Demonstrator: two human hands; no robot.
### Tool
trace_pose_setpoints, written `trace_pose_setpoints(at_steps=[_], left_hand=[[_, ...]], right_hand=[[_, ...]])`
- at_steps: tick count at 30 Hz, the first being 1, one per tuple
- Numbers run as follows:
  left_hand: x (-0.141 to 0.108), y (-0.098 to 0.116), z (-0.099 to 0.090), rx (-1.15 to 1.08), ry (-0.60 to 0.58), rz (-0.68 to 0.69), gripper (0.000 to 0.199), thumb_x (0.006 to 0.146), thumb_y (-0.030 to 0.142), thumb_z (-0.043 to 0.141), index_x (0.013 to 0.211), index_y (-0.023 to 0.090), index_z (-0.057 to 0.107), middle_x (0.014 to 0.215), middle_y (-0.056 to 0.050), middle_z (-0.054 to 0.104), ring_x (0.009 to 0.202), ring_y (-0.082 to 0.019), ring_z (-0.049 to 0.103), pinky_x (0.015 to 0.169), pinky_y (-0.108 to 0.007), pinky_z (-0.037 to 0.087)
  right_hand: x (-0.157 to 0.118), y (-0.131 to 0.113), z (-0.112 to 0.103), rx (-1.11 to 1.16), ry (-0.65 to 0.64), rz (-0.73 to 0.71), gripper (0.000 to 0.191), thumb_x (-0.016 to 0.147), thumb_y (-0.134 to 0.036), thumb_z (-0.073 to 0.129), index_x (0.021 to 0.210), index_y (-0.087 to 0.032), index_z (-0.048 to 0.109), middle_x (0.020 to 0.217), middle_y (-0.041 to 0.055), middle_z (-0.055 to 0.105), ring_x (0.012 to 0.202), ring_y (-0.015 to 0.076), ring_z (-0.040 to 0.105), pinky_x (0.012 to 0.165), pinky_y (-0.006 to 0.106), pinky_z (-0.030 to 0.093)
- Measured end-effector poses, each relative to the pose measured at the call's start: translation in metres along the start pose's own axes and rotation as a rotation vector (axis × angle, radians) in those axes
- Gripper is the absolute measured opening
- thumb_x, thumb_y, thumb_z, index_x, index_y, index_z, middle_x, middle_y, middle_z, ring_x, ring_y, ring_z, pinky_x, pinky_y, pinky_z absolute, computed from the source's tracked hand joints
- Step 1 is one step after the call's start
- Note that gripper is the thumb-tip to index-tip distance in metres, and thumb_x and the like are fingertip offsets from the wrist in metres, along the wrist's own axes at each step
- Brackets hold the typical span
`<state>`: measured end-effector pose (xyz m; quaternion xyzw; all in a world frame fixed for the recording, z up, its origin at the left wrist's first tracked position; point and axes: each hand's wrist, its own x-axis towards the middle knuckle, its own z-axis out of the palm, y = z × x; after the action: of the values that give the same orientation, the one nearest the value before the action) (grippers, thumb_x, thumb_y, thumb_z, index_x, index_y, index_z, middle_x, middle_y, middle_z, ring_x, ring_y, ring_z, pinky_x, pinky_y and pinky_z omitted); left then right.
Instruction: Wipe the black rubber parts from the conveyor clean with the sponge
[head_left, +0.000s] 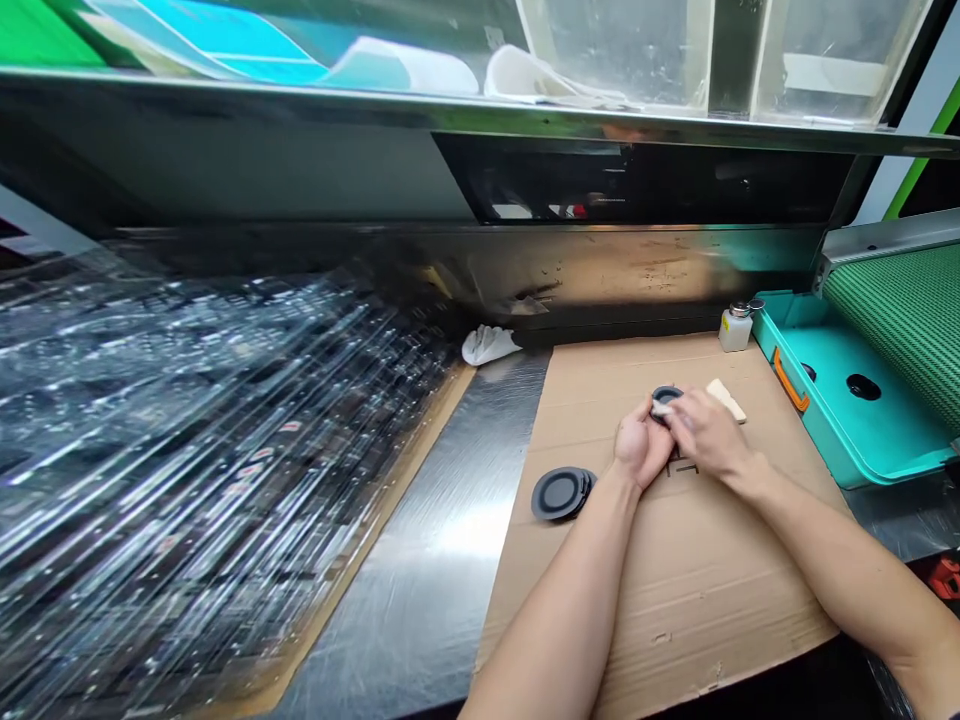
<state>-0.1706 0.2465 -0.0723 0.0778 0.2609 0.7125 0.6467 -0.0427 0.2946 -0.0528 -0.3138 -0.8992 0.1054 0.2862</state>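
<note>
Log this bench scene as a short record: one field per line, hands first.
left hand: the left hand touches the edge of a dark round disc
right hand: the right hand presses a white wipe onto the disc
nearby: a stack of dark round discs; a beige foam block
work surface: a cardboard sheet on a steel bench
also present: a small white bottle; a teal tray; a white glove
</note>
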Motion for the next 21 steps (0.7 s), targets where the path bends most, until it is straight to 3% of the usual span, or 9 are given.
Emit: trace_pose_setpoints(at_steps=[6,9,12,15,18,21], left_hand=[[-0.002,-0.006,0.002,0.027,0.009,0.000,0.034,0.101,0.027,0.037,0.111,0.014,0.067,0.112,-0.013,0.072,0.117,-0.024,0.064,0.105,-0.042,0.050],[-0.002,-0.003,0.001,0.039,0.009,-0.003,0.031,0.100,0.025,0.041,0.115,0.014,0.066,0.114,-0.014,0.071,0.113,-0.024,0.066,0.102,-0.042,0.052],[-0.005,-0.002,0.002,0.127,-0.021,0.050,0.026,0.098,0.029,0.050,0.113,0.015,0.066,0.116,-0.015,0.071,0.110,-0.025,0.067,0.095,-0.041,0.054],[-0.012,-0.006,0.006,0.354,0.029,0.305,0.029,0.085,0.028,0.073,0.111,0.016,0.066,0.118,-0.014,0.070,0.114,-0.025,0.065,0.098,-0.035,0.051],[-0.020,-0.010,0.010,0.663,0.126,0.640,0.061,0.064,0.016,0.089,0.120,0.023,0.065,0.123,-0.009,0.068,0.126,-0.024,0.058,0.108,-0.032,0.044],[-0.027,-0.012,0.009,1.065,0.146,0.934,0.084,0.059,0.028,0.093,0.134,0.024,0.055,0.128,-0.010,0.066,0.125,-0.026,0.058,0.110,-0.040,0.043]], right_hand=[[0.003,-0.013,0.013,-0.154,-0.063,0.117,0.023,0.102,-0.029,0.041,0.100,-0.021,0.063,0.103,0.0087,0.063,0.093,0.0208,0.059,0.079,0.028,0.043],[0.007,-0.004,0.008,-0.173,-0.118,0.129,0.022,0.101,-0.030,0.043,0.101,-0.022,0.064,0.104,0.0079,0.064,0.090,0.0205,0.059,0.075,0.028,0.042],[0.009,0.016,-0.001,-0.237,-0.016,0.271,0.026,0.101,-0.032,0.041,0.101,-0.021,0.065,0.101,0.0086,0.065,0.088,0.0215,0.060,0.073,0.029,0.040],[0.008,0.041,-0.012,-0.224,0.107,0.332,0.027,0.100,-0.032,0.042,0.101,-0.020,0.066,0.100,0.0094,0.066,0.091,0.0226,0.060,0.075,0.030,0.040],[0.007,0.062,-0.017,-0.184,0.197,0.347,0.026,0.098,-0.030,0.043,0.099,-0.018,0.067,0.099,0.0106,0.067,0.094,0.0239,0.060,0.078,0.031,0.041],[0.009,0.076,-0.014,-0.153,0.270,0.349,0.025,0.095,-0.030,0.045,0.096,-0.017,0.067,0.097,0.0113,0.068,0.093,0.0250,0.060,0.079,0.033,0.041]])
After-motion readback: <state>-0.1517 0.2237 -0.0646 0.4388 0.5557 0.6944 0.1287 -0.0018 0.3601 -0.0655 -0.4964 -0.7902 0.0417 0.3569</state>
